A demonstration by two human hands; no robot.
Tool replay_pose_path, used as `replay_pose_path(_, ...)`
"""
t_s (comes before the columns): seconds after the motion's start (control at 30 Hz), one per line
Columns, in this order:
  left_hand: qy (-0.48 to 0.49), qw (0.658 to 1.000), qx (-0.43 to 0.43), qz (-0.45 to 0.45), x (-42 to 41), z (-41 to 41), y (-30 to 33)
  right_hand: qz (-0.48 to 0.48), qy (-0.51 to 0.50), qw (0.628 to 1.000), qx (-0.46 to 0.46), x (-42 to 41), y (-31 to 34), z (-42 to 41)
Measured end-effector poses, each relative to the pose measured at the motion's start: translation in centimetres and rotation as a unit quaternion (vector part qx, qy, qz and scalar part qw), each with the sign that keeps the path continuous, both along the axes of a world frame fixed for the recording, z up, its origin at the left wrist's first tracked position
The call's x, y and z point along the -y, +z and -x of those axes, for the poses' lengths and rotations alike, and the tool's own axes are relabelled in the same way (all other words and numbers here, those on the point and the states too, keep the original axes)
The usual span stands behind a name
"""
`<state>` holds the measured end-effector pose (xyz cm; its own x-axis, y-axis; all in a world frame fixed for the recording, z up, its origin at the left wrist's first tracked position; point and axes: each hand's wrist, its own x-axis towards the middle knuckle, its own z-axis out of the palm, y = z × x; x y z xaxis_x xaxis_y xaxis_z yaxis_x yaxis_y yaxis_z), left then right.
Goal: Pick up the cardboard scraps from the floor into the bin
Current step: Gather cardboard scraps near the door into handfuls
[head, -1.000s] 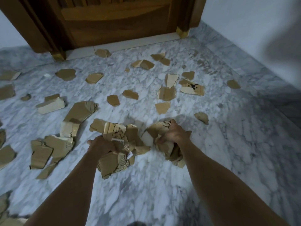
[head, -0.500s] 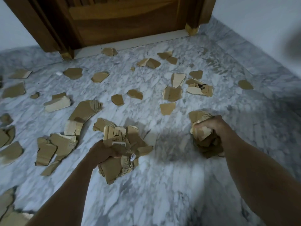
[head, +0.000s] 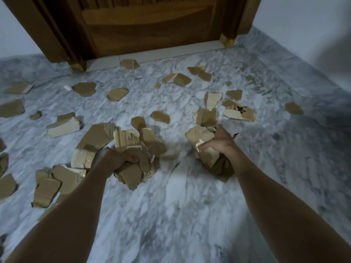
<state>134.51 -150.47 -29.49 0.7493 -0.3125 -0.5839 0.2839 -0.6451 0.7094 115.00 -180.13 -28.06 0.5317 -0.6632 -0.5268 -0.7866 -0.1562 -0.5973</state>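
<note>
floor [head: 190, 215]: grey-white marble, scraps all over it, thickest on my left and up toward the door

door [head: 152, 25]: dark wood, straight ahead at the far end, a couple of scraps lying right at its sill

bin: can't see it anywhere in view, so no idea which way I'd have to turn to dump this

loose scraps [head: 45, 186]: biggest pile is just left of my left forearm, flat on the floor; more spread beyond both hands

left bundle [head: 136, 149]: fat wad of torn cardboard, sticks up and forward out of my fist

right bundle [head: 205, 147]: smaller wad, pokes out ahead of and under my fist

left hand [head: 115, 162]: clenched tight round the left bundle, low over the floor

right hand [head: 222, 145]: fingers curled round the right bundle, thumb pinching the front piece

nearest next scrap [head: 206, 115]: squarish piece just beyond my right hand, toward the door, practically touching the right bundle. Right hand is way closer than the left

my guess: both fists look pretty full, so probably bin time before grabbing more
</note>
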Motion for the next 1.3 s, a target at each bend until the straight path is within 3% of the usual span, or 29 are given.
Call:
replay_pose_path(0.1, -0.028, 0.999, -0.016, -0.041, 0.3, -1.5, -2.0, -0.008, 0.065, 0.998, -0.02, -0.3, 0.1, -3.3)
replay_pose_path(0.2, -0.032, 0.997, 0.002, -0.071, 0.3, -2.7, -3.8, -0.011, 0.105, 0.989, -0.104, 1.0, -2.8, -5.4)
replay_pose_path(0.37, -0.022, 0.998, -0.011, -0.058, -1.2, -5.4, -10.7, 0.084, 0.124, 0.97, -0.192, -1.3, -2.0, -6.1)
replay_pose_path(0.47, -0.007, 1.0, -0.008, -0.021, 0.1, -3.5, -7.8, 0.106, 0.114, 0.969, -0.194, -1.6, -1.7, -6.1)
replay_pose_path(0.53, -0.012, 1.0, -0.017, -0.009, 1.3, -1.6, -4.7, 0.082, 0.092, 0.978, -0.166, -1.7, -2.1, -6.0)
replay_pose_path(0.83, -0.015, 0.997, -0.044, 0.061, 2.6, 2.8, -2.2, -0.035, -0.084, 0.996, -0.014, -4.4, -2.5, -2.9)
replay_pose_path(1.0, -0.032, 0.982, -0.08, 0.168, 3.8, 5.3, -1.7, -0.146, -0.191, 0.955, 0.171, -4.8, -3.3, -1.1)
replay_pose_path(1.3, -0.189, 0.952, -0.047, 0.237, 13.0, 7.2, 4.6, -0.218, -0.209, 0.887, 0.35, 0.7, 2.4, 4.8)
